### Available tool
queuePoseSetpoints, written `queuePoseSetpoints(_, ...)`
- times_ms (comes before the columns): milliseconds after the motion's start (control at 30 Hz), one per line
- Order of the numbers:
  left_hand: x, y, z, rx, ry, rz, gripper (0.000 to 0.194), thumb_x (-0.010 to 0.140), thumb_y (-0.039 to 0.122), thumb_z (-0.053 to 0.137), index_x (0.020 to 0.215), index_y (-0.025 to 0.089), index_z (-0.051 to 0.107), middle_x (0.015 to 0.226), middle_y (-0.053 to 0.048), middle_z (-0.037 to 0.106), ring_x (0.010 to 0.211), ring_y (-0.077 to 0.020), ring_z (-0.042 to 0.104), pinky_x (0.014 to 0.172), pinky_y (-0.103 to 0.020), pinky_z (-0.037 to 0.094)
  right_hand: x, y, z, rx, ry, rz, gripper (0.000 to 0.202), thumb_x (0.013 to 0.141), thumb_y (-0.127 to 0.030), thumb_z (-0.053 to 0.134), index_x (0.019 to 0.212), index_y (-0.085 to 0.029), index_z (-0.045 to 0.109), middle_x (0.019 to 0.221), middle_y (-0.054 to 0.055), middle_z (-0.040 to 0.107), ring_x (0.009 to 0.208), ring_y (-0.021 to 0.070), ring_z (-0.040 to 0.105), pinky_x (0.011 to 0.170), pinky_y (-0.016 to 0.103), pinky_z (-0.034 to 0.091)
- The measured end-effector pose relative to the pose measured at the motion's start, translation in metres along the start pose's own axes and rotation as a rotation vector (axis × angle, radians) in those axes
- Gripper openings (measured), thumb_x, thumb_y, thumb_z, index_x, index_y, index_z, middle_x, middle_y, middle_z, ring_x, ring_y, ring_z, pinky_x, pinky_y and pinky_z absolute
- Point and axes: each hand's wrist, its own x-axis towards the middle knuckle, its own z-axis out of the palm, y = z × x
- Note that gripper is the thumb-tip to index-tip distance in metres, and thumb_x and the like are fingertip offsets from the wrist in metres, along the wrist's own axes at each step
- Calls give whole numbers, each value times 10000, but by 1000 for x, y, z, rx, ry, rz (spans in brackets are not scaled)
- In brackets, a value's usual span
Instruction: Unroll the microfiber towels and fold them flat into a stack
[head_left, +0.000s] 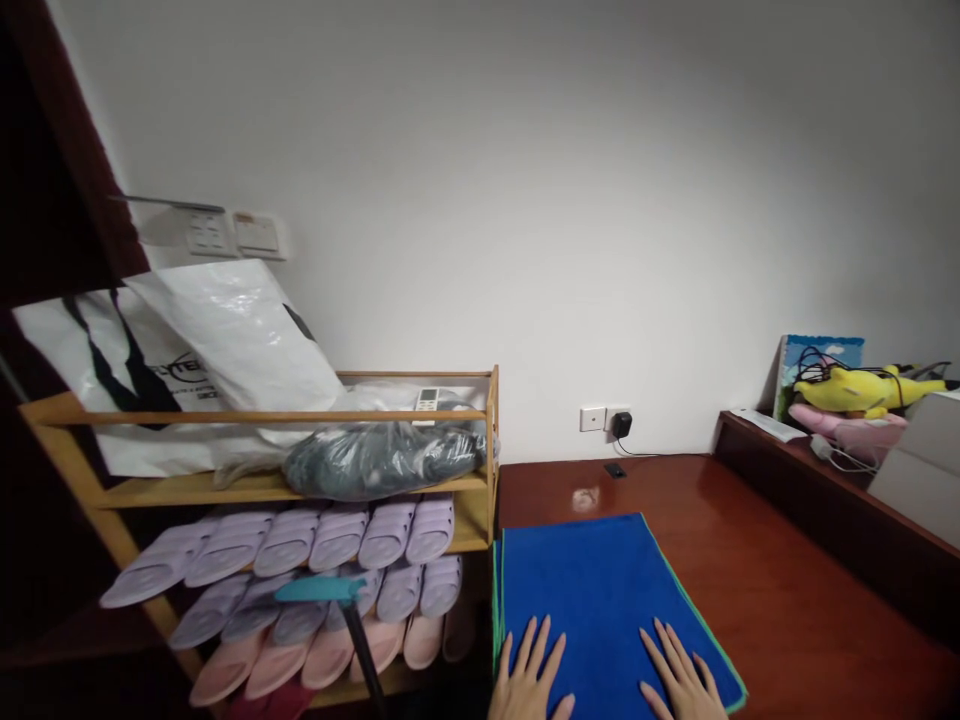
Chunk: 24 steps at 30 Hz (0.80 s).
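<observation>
Head view, looking forward and down: we see our left hand and our right hand laid flat, palms down, fingers spread and straight, on a blue mat. Neither hand grips anything — both simply press on the cloth near its closest edge, the left toward the mat's left side, the right toward its right. The mat reaches away from the hands toward the wall, with a thin green border along its edges, and it lies on a glossy reddish-brown floor.

Just beside the mat's left edge stands a wooden rack. Its lower shelves carry rows of lilac slippers and, beneath them, pink slippers. On an upper shelf lies a grey bundle in clear plastic, with a white remote control just behind it and white plastic bags leaning at the left. A teal-headed tool with a dark handle stands in front of the rack.

On the far wall — well apart from the hands — a black charger sits in a socket. At the right, a dark wooden ledge holds a yellow plush toy.
</observation>
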Motion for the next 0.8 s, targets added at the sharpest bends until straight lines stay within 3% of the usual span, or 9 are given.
queuePoseSetpoints(200,41,10,-36,32,28,-104,585,885,578,306,1414,366,173,1519,8,134,1398,-259,109,1130,-576,87,36,-7,-11,60,96,-6,608,866,-617,227,1392,-322,308,1506,15,226,1386,214,181,1100,503,215)
queuePoseSetpoints(333,24,19,-28,23,67,-26,611,899,565,281,1421,363,34,1522,26,52,1399,-249,101,1135,-548,137,26,-11,0,7,232,85,621,853,-624,269,1394,-322,309,1510,30,211,1386,258,185,1054,543,276)
queuePoseSetpoints(433,1,16,-15,5,-3,24,616,897,578,270,1410,395,-18,1511,46,45,1391,-249,157,1117,-514,231,11,-8,16,-28,194,51,586,840,-626,310,1376,-390,320,1487,-9,268,1375,292,210,1029,573,298)
queuePoseSetpoints(500,-4,12,-11,5,-16,28,613,898,578,268,1410,400,-18,1508,50,40,1391,-252,154,1121,-517,220,9,-4,24,-49,166,34,600,837,-629,313,1375,-364,336,1484,3,271,1376,285,204,1049,550,284)
queuePoseSetpoints(633,11,2,-15,-48,-35,0,598,902,578,246,1414,396,-3,1514,43,34,1398,-246,110,1132,-537,177,28,0,29,-74,189,15,615,841,-623,310,1376,-322,353,1489,29,262,1380,271,187,1065,506,280)
queuePoseSetpoints(800,48,-19,-22,-4,14,-48,563,909,565,236,1414,401,48,1523,66,64,1399,-219,114,1146,-517,155,76,1,32,-31,215,-10,618,851,-616,300,1400,-331,289,1498,28,256,1383,249,182,1075,483,283)
